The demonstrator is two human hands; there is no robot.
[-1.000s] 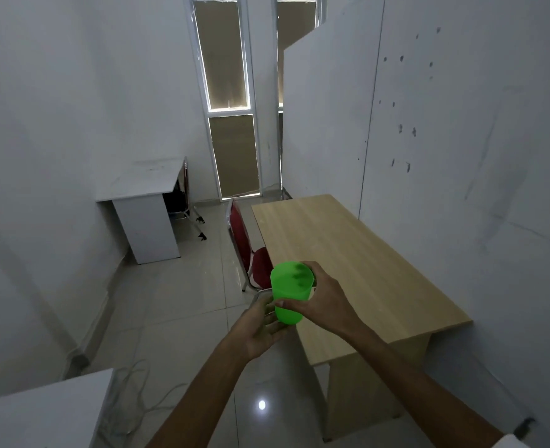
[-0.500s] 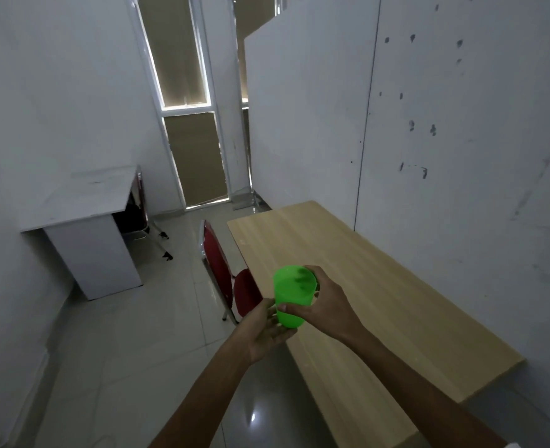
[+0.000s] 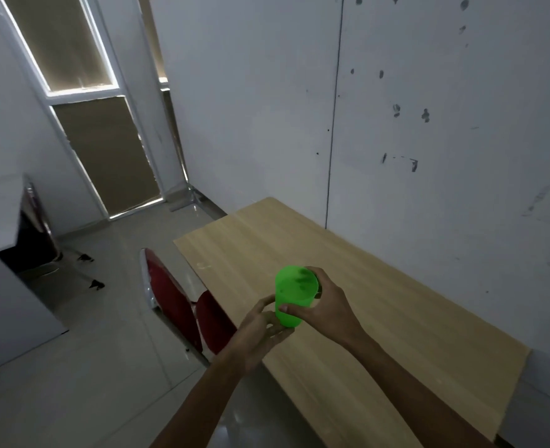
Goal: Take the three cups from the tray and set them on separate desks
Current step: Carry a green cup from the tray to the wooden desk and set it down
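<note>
Head view: the right hand [image 3: 330,307] grips the green cup [image 3: 294,297], fingers wrapped around its wall; the left hand [image 3: 260,331] cups its base, fingers half curled. The cup is held above the wooden surface [image 3: 396,318] near its edge. Judged step: placement. Next: lower it upright, then release. Compared with earlier, the surface is closer.

Both arms reach forward, bare; the right hand [image 3: 327,307] wraps its fingers around something; the left hand [image 3: 260,331] cups under it, palm up, fingers curled.
</note>
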